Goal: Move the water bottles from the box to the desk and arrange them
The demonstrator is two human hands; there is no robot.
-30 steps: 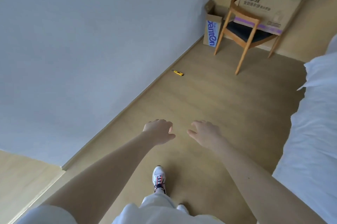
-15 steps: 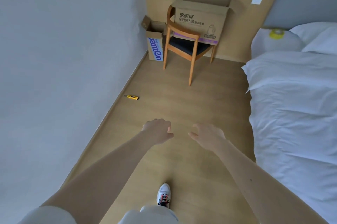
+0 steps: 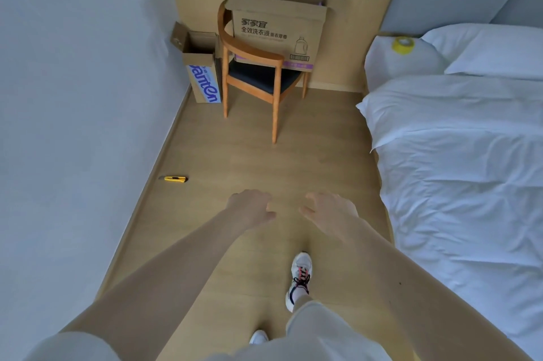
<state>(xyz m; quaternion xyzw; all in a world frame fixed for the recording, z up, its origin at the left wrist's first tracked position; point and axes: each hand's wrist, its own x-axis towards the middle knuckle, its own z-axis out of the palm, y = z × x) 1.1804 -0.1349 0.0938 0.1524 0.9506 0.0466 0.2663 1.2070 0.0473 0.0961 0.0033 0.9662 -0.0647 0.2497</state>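
Observation:
A large open cardboard box (image 3: 276, 28) with printed text sits on a wooden chair (image 3: 252, 78) at the far wall. A smaller open box (image 3: 202, 72) with blue lettering stands on the floor to its left. No bottles or desk show in this view. My left hand (image 3: 249, 207) and my right hand (image 3: 329, 210) are stretched out in front of me over the floor, fingers loosely curled, holding nothing, well short of the boxes.
A yellow utility knife (image 3: 174, 179) lies on the wooden floor by the left wall. A bed with white sheets (image 3: 458, 169) fills the right side, with a yellow tape roll (image 3: 403, 43) on a pillow. The floor strip runs between wall and bed.
The view has swung right and straightened, bringing the bed and both boxes into fuller sight. I have stepped forward; my right foot now leads. Both hands stay empty.

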